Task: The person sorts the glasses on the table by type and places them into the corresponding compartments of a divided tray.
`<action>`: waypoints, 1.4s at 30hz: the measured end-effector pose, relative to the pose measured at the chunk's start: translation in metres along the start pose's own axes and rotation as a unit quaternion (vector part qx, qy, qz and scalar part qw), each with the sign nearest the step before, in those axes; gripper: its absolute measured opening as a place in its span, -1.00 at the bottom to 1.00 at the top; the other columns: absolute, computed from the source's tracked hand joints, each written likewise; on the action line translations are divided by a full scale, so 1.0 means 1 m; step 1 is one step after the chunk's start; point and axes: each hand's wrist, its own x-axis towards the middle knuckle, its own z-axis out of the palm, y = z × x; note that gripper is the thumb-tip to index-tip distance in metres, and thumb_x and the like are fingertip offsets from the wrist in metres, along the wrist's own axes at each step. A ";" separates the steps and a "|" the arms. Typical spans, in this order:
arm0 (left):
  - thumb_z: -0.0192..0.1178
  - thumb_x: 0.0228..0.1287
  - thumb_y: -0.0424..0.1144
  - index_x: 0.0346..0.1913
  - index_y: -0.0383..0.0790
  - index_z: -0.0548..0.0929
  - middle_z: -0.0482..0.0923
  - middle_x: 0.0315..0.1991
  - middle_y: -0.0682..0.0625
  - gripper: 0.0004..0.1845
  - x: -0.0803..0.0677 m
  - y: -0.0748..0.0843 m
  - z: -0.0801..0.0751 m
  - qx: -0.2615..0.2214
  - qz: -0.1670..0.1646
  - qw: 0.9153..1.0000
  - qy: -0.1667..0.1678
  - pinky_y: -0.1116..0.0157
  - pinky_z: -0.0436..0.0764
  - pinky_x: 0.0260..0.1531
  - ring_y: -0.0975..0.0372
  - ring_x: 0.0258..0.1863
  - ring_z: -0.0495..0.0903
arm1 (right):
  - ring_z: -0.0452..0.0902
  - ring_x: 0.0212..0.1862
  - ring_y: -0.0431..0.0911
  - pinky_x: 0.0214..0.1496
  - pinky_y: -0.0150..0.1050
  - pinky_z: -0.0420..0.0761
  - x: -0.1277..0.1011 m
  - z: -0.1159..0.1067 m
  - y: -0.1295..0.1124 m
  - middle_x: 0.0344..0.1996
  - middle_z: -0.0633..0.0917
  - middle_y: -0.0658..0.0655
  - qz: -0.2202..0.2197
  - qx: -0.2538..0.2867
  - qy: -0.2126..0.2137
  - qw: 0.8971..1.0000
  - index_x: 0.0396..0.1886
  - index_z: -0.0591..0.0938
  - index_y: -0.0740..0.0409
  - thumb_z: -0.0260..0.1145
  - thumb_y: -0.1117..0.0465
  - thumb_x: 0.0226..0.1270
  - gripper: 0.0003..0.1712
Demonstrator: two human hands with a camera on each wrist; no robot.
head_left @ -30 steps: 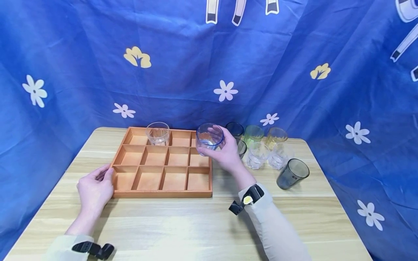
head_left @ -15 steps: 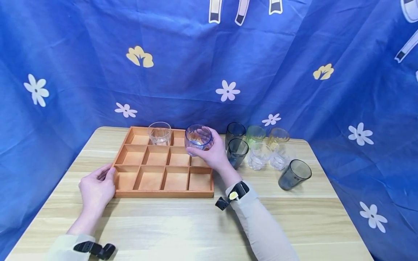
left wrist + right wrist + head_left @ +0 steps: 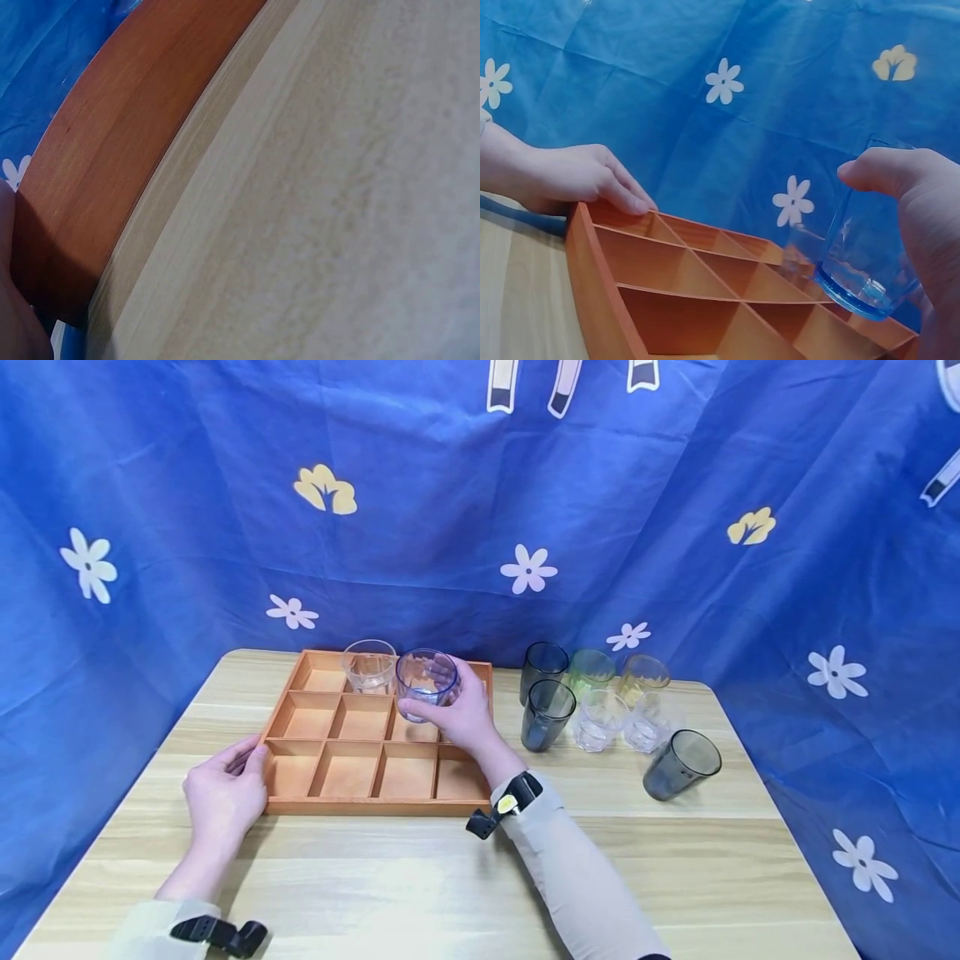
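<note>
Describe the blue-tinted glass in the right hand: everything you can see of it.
The blue glass is a short, rounded tumbler, clear with a blue tint, strongest at its thick base and rim. It looks empty. The right hand grips its side, thumb across the wall, and holds it roughly upright, slightly tilted, above the tray, over the back compartments beside the clear glass. It does not appear to touch the tray.

Light wood table: orange divided tray left; cluster of tumblers right.
</note>
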 end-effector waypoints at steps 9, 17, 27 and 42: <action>0.22 0.57 -0.15 0.25 -0.29 0.74 0.72 0.11 -0.22 -0.62 0.000 0.002 -0.001 0.006 -0.009 1.000 -0.001 0.69 0.56 -0.21 0.42 -0.06 0.69 | 0.60 0.25 0.12 0.32 0.00 0.63 0.006 0.028 0.007 0.19 0.68 0.15 -0.011 -0.044 -0.013 0.999 0.38 0.54 0.11 0.78 0.26 -0.03 -0.07; 0.22 0.57 -0.17 0.24 -0.32 0.74 0.72 0.11 -0.23 -0.63 0.000 0.003 0.000 -0.006 -0.007 1.000 -0.003 0.69 0.57 -0.20 0.47 -0.08 0.68 | 0.62 0.17 -0.12 0.20 -0.27 0.64 0.007 0.053 0.013 0.13 0.71 0.02 0.005 -0.081 -0.016 0.997 0.34 0.57 0.05 0.81 0.14 -0.06 -0.07; 0.23 0.56 -0.20 0.21 -0.36 0.75 0.72 0.08 -0.27 -0.65 -0.001 0.003 -0.001 -0.009 0.010 1.000 0.004 0.72 0.54 -0.24 0.58 -0.15 0.63 | 0.59 0.19 -0.19 0.23 -0.32 0.60 0.007 0.070 0.023 0.16 0.68 -0.06 0.014 -0.110 -0.029 0.993 0.36 0.55 -0.02 0.85 0.04 -0.12 0.00; 0.22 0.56 -0.20 0.21 -0.35 0.75 0.73 0.09 -0.25 -0.64 -0.001 0.003 0.000 -0.010 0.008 1.000 0.004 0.71 0.55 -0.21 0.48 -0.09 0.68 | 0.58 0.19 -0.22 0.22 -0.34 0.59 0.008 0.076 0.032 0.16 0.66 -0.10 0.018 -0.147 -0.058 0.987 0.38 0.52 -0.03 0.83 -0.06 -0.10 0.03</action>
